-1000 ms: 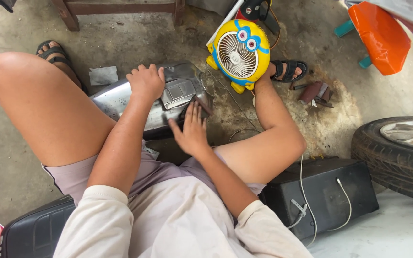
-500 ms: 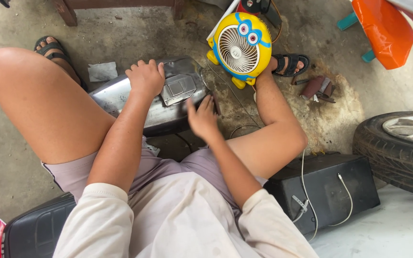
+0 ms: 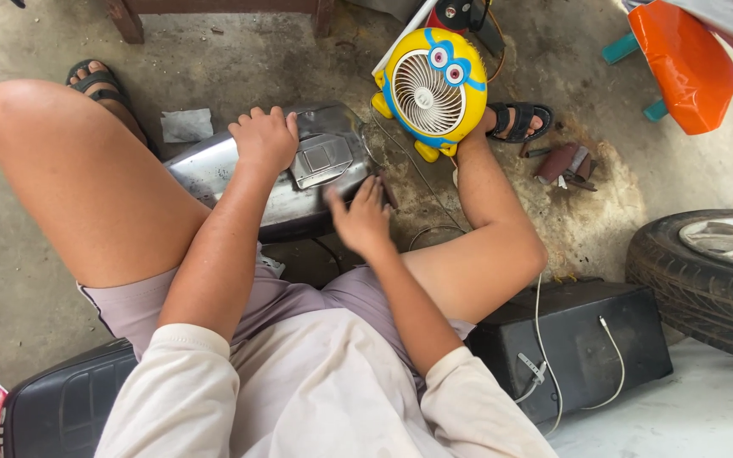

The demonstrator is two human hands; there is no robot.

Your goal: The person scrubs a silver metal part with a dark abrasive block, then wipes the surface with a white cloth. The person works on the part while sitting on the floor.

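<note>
The left hand (image 3: 263, 138) was clenched on top of the metal tank (image 3: 299, 182); the right hand (image 3: 360, 216), blurred, fingers loose, rested against its side.

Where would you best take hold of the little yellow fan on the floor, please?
Probably by the round yellow rim of the fan, coming from above. It stands tilted on its small feet, with the grille facing up toward the camera, so the rim's upper edge is exposed. The person's right leg lies close along its lower right, which makes that side tighter.
</note>
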